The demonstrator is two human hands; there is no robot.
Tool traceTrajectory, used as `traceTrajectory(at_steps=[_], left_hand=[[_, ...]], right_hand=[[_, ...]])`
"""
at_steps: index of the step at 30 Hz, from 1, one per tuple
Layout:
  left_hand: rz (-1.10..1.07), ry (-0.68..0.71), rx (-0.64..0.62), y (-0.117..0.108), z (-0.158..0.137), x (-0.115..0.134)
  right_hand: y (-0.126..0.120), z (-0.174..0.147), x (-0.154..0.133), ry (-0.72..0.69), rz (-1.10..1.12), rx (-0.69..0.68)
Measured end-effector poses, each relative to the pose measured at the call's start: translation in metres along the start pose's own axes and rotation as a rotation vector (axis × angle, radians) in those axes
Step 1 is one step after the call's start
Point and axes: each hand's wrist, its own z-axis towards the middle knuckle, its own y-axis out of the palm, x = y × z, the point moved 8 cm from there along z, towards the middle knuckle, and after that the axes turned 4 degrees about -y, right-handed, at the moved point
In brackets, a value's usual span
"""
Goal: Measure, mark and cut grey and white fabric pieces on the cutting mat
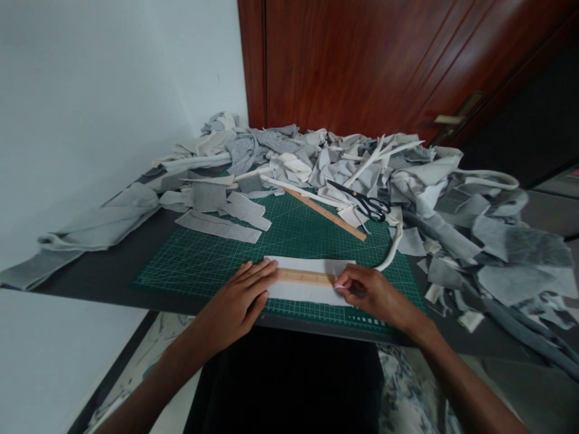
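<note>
- Remote view: I've got the tabletop (pixel 104 265) w/ green mat (pixel 307 244) on top.
- Cloth (pixel 307 294): near mat's front edge, long axis L–R.
- Ruler (pixel 305 276): on cloth, same axis, btwn both hands; neither clearly nearer.
- L hand (pixel 242 295): fingers flat over ruler's L end, grasping nothing.
- R hand (pixel 366 289): at R end, fingers pinching pinkish bit (pixel 339 286), ID unclear.

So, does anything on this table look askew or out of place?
Only untidiness: fabric scraps pile up along the far and right sides, with scissors and a slanted ruler among them. The white piece under the other ruler looks flat.
</note>
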Motion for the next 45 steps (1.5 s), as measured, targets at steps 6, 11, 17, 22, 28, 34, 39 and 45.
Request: traceTrajectory(at_steps=[6, 11, 17, 22, 28, 34, 39, 45], left_hand=[[-0.001, -0.007, 0.012, 0.001, -0.001, -0.001], [-0.005, -0.001, 0.014, 0.001, -0.001, 0.000], [0.004, -0.013, 0.029, 0.001, -0.001, 0.002], [0.021, -0.017, 0.032, 0.001, 0.000, 0.003], [0.032, -0.014, 0.018, 0.000, -0.001, 0.005], [0.033, -0.054, 0.055, -0.001, -0.002, 0.006], [0.059, -0.089, 0.090, -0.002, -0.011, -0.004], [0.150, 0.043, 0.105, -0.005, -0.022, -0.001]], right_hand=[[-0.005, -0.002, 0.005, 0.021, 0.010, -0.019], [-0.012, -0.014, 0.019, 0.058, -0.009, -0.049], [-0.015, -0.010, 0.011, 0.110, 0.162, -0.045], [0.013, 0.039, -0.030, 0.046, 0.463, 0.000], [0.068, 0.091, -0.047, 0.033, 0.798, -0.049], [0.084, 0.098, -0.035, 0.062, 0.875, -0.045], [0.082, 0.096, -0.033, 0.105, 0.857, -0.025], [0.082, 0.098, -0.030, 0.108, 0.857, -0.002]])
